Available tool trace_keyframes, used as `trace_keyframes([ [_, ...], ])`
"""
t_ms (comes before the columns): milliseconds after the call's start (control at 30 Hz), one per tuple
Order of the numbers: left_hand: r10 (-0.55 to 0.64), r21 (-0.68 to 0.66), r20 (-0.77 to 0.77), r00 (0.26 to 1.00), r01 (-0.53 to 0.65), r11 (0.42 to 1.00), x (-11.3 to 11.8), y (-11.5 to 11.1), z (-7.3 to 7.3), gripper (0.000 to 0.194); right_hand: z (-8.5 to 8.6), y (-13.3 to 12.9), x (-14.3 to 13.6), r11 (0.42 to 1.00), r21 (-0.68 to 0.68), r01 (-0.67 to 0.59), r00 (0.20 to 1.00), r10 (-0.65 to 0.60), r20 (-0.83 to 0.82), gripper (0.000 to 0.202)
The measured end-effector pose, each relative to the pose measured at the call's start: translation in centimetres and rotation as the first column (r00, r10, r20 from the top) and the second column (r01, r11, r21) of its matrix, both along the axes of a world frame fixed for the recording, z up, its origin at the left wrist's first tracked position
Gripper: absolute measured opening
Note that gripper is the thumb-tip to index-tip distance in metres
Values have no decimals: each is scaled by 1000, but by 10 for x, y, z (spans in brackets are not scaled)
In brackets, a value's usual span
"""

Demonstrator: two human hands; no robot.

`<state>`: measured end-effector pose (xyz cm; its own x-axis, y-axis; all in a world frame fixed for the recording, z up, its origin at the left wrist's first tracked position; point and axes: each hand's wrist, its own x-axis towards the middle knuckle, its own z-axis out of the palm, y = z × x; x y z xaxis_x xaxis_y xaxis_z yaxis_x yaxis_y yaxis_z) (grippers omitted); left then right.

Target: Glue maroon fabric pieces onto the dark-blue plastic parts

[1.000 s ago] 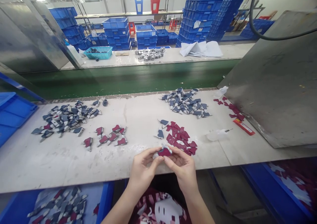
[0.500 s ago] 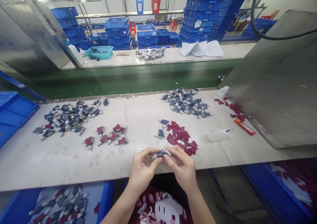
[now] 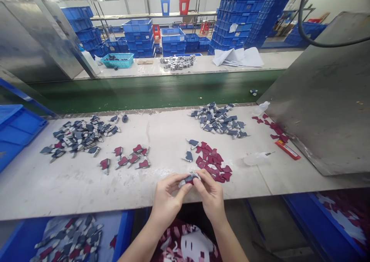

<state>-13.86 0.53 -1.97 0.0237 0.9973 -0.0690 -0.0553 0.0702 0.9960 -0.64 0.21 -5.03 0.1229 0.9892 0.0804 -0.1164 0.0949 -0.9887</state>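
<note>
A small part in dark blue, light grey and dark red (image 3: 189,179) is pinched between my two hands above the table's front edge. My left hand (image 3: 169,194) grips its left end with thumb and fingers. On its right end are the thumb and fingertips of my right hand (image 3: 211,192). Just behind my right hand lies a pile of flat dark red pieces (image 3: 212,159). Two blue-grey parts (image 3: 189,156) sit left of that pile. Farther back is a heap of blue-grey parts (image 3: 218,119).
Mixed parts (image 3: 82,134) are heaped at the left, with several red-faced parts (image 3: 133,158) nearer. At the right lie a clear bottle (image 3: 256,159) and a red-orange packet (image 3: 287,150). Behind the table runs a green belt (image 3: 144,94). A blue bin (image 3: 125,231) stands below left.
The part in my hands has tilted slightly and shows more red along its lower side. On the green belt, a small part has moved left. The whole view has shifted a little.
</note>
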Motion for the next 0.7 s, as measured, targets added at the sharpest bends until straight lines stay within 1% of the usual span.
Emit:
trace_keyframes([
  [100,-46,-44,93,995,50,998,-1,2,0,22,0,1,1,1000,-20,-13,1000,13,-17,20],
  [167,-49,-66,130,990,58,996,-1,3,0,24,0,1,1,1000,-23,-4,1000,3,-20,21],
  [267,-37,-92,167,985,53,994,-1,4,2,24,-3,1,1,1000,-4,7,1000,-7,-4,20],
  [367,-35,-146,208,978,67,987,-2,5,3,24,-6,1,1,1000,18,19,1000,-20,16,20],
  [500,-59,-213,207,977,104,972,-2,7,-1,26,-7,3,1,998,40,39,999,-39,2,20],
  [567,-82,-196,145,986,110,975,-7,11,-6,27,-7,4,2,1000,24,-4,1000,3,21,21],
  [600,-85,-170,81,993,98,981,-13,15,-8,27,-7,4,4,1000,10,-29,999,29,42,22],
  [633,-74,-130,-11,997,72,989,-20,18,-11,26,-8,3,7,999,2,-40,996,40,74,24],
  [667,-45,-74,-131,990,35,997,-30,23,-13,25,-10,2,12,1000,7,-27,993,26,113,25],
  [700,1,-3,-266,964,-1,1000,-42,29,-16,25,-12,1,18,999,32,22,987,-27,161,26],
])
